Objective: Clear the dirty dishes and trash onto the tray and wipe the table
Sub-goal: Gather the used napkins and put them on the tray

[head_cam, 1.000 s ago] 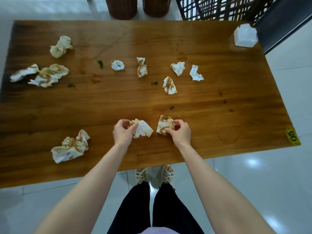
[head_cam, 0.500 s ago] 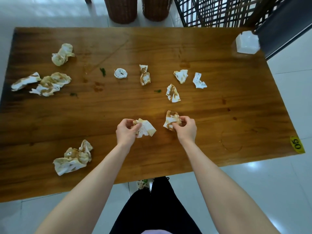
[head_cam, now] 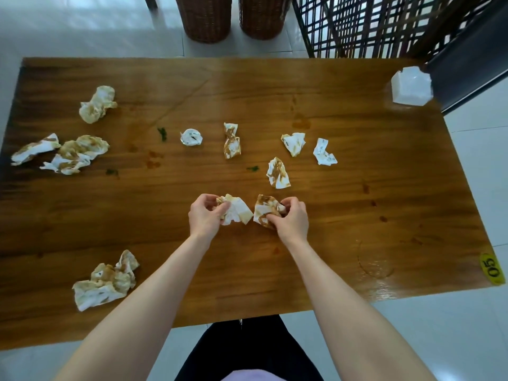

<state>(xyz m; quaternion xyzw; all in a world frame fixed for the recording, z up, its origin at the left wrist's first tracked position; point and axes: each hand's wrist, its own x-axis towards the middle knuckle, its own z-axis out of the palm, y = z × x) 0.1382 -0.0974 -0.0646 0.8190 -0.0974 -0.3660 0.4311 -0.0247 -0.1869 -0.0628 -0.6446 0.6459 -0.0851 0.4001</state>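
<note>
**Hands.** The L hand (head_cam: 204,215) and R hand (head_cam: 292,218) are positioned over the near-ctr area of the table (head_cam: 357,188), close together but apart. Each is clamped on its own piece of trash. The L napkin (head_cam: 237,214) is pinched between thumb and curled fingers. The R napkin (head_cam: 264,209) is gripped by curled fingers. Both napkins are brown-stained, and part of each is hidden by the fingers. The two lie just beside each other; contact between them cannot be confirmed. Whether they rest on the wood or are lifted clear cannot be told.

**Loose trash (all on table).**
- One stained napkin (head_cam: 278,174) lies just beyond the R hand.
- Further out, L to R: round wad (head_cam: 191,137), twisted napkin (head_cam: 231,141), folded napkin (head_cam: 294,143), pale scrap (head_cam: 324,152).
- L side: large wad (head_cam: 105,281) near the front edge, a cluster (head_cam: 79,154) at mid-depth, and a far wad (head_cam: 97,104).
- Green bits (head_cam: 162,133) are scattered around the ctr; they are too small to identify.

**Other.** A white faceted object (head_cam: 411,86) sits at the far R corner; its type cannot be determined. A yellow sticker (head_cam: 492,268) marked "05" is fixed at the near R corner, beside a wet ring (head_cam: 375,266). Two wicker baskets (head_cam: 206,17) beyond the table are cut off by the top of the frame. The table's near L corner is out of frame.
</note>
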